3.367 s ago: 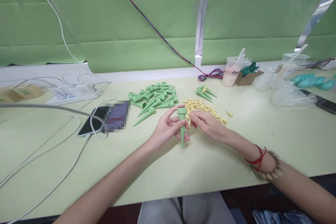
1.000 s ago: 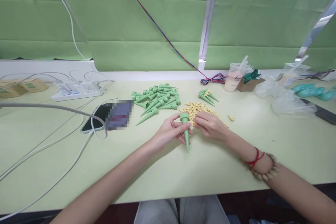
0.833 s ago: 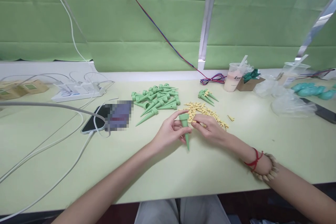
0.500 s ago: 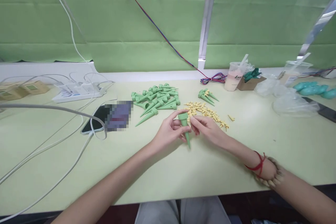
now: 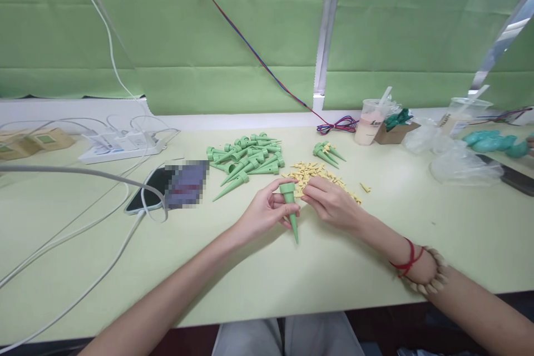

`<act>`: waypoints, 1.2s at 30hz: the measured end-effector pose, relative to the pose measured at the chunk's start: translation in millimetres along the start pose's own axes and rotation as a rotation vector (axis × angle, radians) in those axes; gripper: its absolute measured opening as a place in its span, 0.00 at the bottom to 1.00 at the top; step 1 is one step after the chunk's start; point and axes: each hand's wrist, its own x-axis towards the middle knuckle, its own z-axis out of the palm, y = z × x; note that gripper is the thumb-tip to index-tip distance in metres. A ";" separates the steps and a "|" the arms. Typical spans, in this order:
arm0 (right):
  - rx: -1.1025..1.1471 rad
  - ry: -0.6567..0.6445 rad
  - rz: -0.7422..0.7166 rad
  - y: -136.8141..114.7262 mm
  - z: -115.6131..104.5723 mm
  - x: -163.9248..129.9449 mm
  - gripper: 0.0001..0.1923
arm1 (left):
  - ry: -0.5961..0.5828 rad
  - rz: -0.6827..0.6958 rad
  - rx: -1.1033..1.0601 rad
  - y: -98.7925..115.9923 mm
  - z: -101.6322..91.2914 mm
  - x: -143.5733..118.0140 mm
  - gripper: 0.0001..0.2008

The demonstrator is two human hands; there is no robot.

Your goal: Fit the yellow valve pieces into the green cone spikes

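Observation:
My left hand [image 5: 264, 211] grips a green plastic cone spike [image 5: 291, 208], wide end up and tip pointing down toward the table. My right hand [image 5: 330, 201] sits just right of it, fingertips pinched together at the spike's top rim beside the heap of small yellow pieces [image 5: 319, 174]; whether a yellow piece is between the fingers I cannot tell. A pile of loose green spikes [image 5: 245, 159] lies behind my left hand. A smaller group of green spikes [image 5: 326, 153] with yellow pieces lies behind the heap.
A phone [image 5: 167, 186] on a cable lies left of the pile, with white cables and a power strip [image 5: 120, 147] further left. A drink cup [image 5: 369, 121], a small cardboard box [image 5: 394, 131] and clear plastic bags [image 5: 461, 157] stand at the back right.
My left hand has kept the green spike throughout. My right hand dipped to the yellow heap, came back to the spike's top, and now rests pinched at its rim.

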 end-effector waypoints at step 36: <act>0.794 -0.208 0.518 -11.1 2.7 2.3 0.21 | 0.058 0.011 0.078 10.1 1.1 -2.9 0.27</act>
